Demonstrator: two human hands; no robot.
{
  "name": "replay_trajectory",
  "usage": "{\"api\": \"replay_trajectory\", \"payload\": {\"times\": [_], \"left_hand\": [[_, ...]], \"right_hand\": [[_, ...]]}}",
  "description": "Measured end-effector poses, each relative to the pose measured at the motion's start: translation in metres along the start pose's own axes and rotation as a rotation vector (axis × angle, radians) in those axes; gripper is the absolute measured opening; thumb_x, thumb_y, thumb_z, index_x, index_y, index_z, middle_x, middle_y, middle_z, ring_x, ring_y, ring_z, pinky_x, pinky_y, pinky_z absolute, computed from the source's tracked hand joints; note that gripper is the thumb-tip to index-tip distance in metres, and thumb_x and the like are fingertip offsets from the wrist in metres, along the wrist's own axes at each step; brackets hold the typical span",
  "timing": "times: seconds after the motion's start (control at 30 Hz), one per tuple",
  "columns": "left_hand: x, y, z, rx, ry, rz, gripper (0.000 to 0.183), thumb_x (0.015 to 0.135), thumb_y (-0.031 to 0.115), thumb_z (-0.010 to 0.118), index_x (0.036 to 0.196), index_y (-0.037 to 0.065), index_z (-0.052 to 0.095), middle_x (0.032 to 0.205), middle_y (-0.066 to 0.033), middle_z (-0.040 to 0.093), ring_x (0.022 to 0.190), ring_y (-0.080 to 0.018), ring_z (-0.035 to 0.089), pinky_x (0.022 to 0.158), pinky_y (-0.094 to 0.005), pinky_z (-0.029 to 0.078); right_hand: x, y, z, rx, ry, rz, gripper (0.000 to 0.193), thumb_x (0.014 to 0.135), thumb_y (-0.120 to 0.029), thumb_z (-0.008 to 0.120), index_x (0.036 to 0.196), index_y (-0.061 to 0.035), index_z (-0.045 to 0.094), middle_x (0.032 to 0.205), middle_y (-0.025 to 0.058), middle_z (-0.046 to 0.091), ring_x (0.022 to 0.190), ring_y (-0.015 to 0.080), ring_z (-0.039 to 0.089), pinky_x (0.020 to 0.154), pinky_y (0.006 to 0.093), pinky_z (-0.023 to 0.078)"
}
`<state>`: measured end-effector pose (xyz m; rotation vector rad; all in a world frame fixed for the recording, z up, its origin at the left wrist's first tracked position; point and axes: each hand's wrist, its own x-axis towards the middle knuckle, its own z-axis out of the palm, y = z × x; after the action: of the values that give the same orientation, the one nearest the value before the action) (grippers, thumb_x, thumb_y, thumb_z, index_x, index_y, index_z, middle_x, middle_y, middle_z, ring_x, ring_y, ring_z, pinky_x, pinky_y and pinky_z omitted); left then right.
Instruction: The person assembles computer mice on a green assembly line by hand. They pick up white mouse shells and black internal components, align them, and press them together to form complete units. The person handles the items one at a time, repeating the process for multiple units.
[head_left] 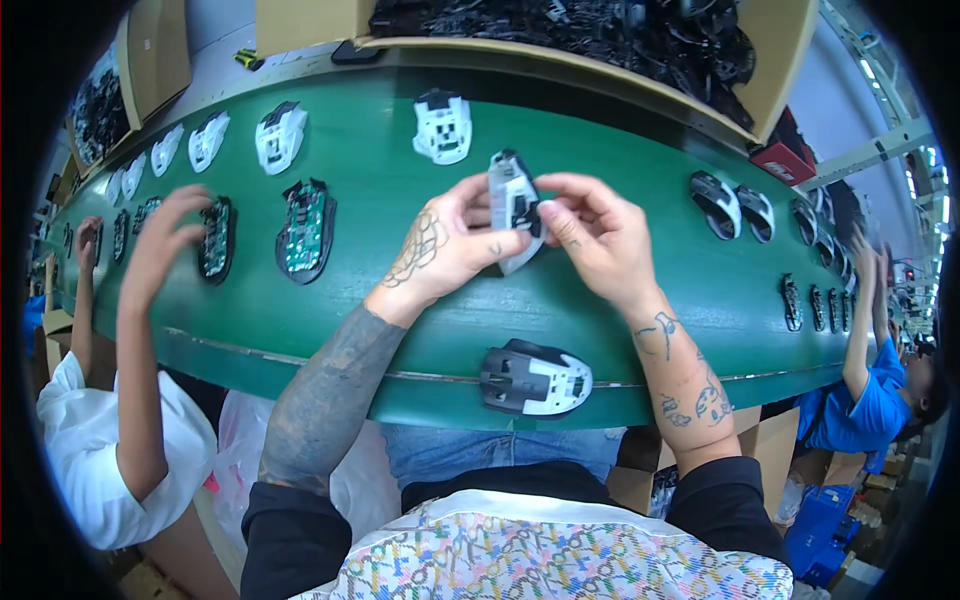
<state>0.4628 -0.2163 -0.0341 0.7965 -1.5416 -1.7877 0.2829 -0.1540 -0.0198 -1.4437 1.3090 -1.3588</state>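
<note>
Both my hands hold a white-and-black computer mouse shell [508,205] above the green work surface [400,310]. My left hand [440,240] grips its left side, with the thumb across the lower part. On its other side, my right hand [600,235] pinches the edge and presses its thumb near a black piece on the shell. The fingers hide part of that piece. Close to me, at the surface's front edge, lies another grey-and-white mouse shell [560,385]. Beyond my hands sits a white shell with a black end [442,130].
Black mouse bases with green circuit boards [305,235] and white shells [281,138] line the left. Black-and-white shells [716,206] stand to the right. A cardboard box [780,60] of black parts borders the far side. Co-workers' hands [165,245] reach in at both sides.
</note>
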Motion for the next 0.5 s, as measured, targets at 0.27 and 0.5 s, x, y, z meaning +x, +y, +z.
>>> {"api": "replay_trajectory", "payload": {"times": [0.27, 0.5], "left_hand": [[0.004, 0.0, 0.003, -0.106, 0.012, -0.059, 0.064, 0.074, 0.005, 0.073, 0.128, -0.01, 0.043, 0.114, -0.0146, 0.06, 0.103, -0.0188, 0.061, 0.09, -0.0313, 0.049], [0.001, 0.001, -0.01, -0.457, 0.155, -0.092, 0.064, 0.078, 0.017, 0.075, 0.129, -0.004, 0.042, 0.118, -0.0126, 0.058, 0.105, -0.0179, 0.059, 0.092, -0.0322, 0.048]], "right_hand": [[0.05, -0.006, -0.062, -0.472, 0.417, -0.261, 0.016, 0.086, -0.016, 0.067, 0.093, -0.0022, 0.069, 0.086, 0.0078, 0.069, 0.076, 0.0127, 0.064, 0.07, 0.026, 0.051], [-0.001, -0.089, -0.036, -0.693, -0.802, -0.102, 0.058, 0.073, -0.037, 0.076, 0.119, -0.0078, 0.058, 0.113, 0.0161, 0.06, 0.098, 0.0314, 0.061, 0.085, 0.0381, 0.05]]}}
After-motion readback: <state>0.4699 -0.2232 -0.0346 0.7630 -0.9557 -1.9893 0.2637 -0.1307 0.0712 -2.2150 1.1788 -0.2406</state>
